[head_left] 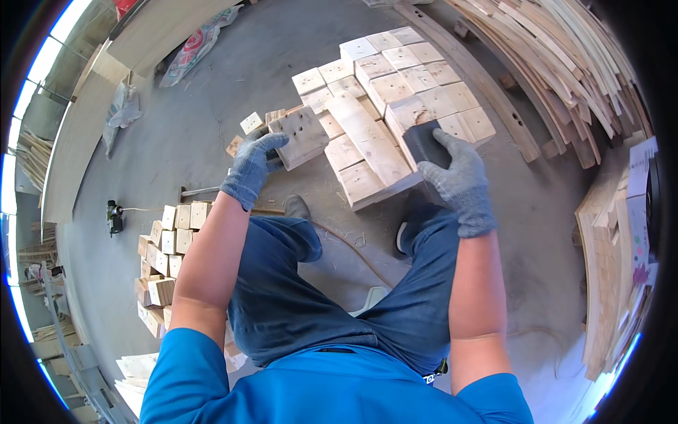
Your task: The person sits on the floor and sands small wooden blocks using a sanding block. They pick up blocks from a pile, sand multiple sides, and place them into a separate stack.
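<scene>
My left hand (253,161), in a grey knit glove, is closed around the edge of a wooden block (302,138) with small dark holes in its face. The block is held up off the floor, left of a stack of similar blocks (395,85). In my right hand (458,173), gloved the same way, is a dark rectangular sanding block (426,143), gripped between thumb and fingers in front of the stack. A long board (369,138) lies across the nearer blocks. The two hands are well apart.
More blocks are piled at the left (169,240), beside my left forearm. A brown hose (349,247) runs across the floor between my feet. Long wooden strips (558,63) are heaped at the upper right. Plastic bags (200,46) and a small dark tool (114,217) lie on the left.
</scene>
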{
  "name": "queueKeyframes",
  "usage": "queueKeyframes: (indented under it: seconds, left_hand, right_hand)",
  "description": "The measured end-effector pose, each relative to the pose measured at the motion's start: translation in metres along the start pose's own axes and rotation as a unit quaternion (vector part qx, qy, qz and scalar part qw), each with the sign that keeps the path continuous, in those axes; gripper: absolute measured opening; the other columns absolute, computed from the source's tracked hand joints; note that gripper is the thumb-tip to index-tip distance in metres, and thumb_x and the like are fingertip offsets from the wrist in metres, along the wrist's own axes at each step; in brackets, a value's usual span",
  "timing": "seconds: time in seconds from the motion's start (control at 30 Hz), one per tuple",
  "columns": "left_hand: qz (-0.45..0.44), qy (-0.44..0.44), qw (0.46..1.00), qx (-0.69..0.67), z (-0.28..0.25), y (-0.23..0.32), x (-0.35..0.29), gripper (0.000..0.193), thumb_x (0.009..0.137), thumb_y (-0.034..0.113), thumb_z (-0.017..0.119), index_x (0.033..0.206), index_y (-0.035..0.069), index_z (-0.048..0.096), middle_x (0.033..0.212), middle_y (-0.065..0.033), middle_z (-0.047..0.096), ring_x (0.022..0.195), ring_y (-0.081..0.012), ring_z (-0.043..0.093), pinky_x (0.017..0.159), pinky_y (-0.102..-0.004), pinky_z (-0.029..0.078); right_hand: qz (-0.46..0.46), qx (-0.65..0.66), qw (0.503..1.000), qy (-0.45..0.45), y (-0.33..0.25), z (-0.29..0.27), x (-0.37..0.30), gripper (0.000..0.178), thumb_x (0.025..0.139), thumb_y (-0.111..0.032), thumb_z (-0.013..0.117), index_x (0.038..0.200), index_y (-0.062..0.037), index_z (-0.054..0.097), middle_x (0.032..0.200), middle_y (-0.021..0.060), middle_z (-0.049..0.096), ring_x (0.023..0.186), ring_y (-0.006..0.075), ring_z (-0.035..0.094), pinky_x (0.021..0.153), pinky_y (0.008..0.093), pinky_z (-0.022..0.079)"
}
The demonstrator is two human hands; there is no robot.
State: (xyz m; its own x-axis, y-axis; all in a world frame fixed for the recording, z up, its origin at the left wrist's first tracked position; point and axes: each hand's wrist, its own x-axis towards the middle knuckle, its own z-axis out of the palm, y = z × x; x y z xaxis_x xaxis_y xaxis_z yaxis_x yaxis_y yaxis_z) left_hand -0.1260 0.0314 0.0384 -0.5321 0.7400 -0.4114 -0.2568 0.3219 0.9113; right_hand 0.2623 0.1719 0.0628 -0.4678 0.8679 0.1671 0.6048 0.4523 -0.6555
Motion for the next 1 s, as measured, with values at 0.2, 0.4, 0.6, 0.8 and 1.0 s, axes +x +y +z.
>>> queueKeyframes:
  seconds: [0.2,0.4,0.6,0.8,1.0]
  left_hand:
    - [0.238,-0.035,0.902,0.358,0.049,-0.007,-0.004,0.103,0.064,0.028,0.099,0.153,0.000,0.054,0.132,-0.0168,0.071,0.118,-0.0341,0.071,0.106,-0.0369,0.058]
    - [0.366,-0.110,0.723,0.576,0.108,-0.005,-0.001,0.096,0.069,0.013,0.090,0.156,0.011,0.050,0.149,-0.0185,0.058,0.140,-0.0383,0.056,0.125,-0.0460,0.041]
    - [0.437,-0.234,0.577,0.650,0.140,-0.005,0.014,0.099,0.071,-0.010,0.068,0.162,0.024,0.048,0.162,-0.0074,0.053,0.155,-0.0331,0.045,0.131,-0.0636,0.024]
    - [0.413,-0.220,0.576,0.669,0.150,-0.020,0.028,0.095,0.079,-0.008,0.066,0.166,0.025,0.044,0.170,-0.0096,0.044,0.162,-0.0354,0.034,0.135,-0.0589,0.022]
    - [0.334,-0.171,0.716,0.589,0.137,-0.028,0.036,0.103,0.076,-0.003,0.077,0.168,0.010,0.033,0.167,-0.0193,0.042,0.156,-0.0405,0.040,0.131,-0.0433,0.037]
  right_hand:
    - [0.029,-0.008,1.000,-0.009,-0.001,0.001,0.002,0.071,0.081,-0.029,0.090,0.143,-0.0018,0.068,0.138,0.0242,0.070,0.129,0.0375,0.067,0.114,0.0431,0.052]
    - [0.033,-0.005,0.999,0.002,0.001,-0.004,0.004,0.071,0.081,-0.029,0.090,0.142,-0.0018,0.068,0.136,0.0240,0.070,0.126,0.0377,0.068,0.112,0.0438,0.053]
    - [0.021,0.007,1.000,0.019,0.014,-0.005,0.010,0.070,0.081,-0.029,0.090,0.141,-0.0006,0.069,0.133,0.0244,0.071,0.125,0.0380,0.068,0.111,0.0448,0.053]
    - [0.021,-0.001,1.000,0.020,0.015,-0.009,0.017,0.069,0.081,-0.029,0.090,0.140,0.0001,0.069,0.133,0.0249,0.071,0.125,0.0386,0.068,0.112,0.0457,0.053]
    - [0.023,-0.002,0.999,0.023,0.016,-0.013,0.014,0.070,0.080,-0.030,0.090,0.139,0.0007,0.070,0.133,0.0257,0.071,0.125,0.0398,0.068,0.112,0.0464,0.052]
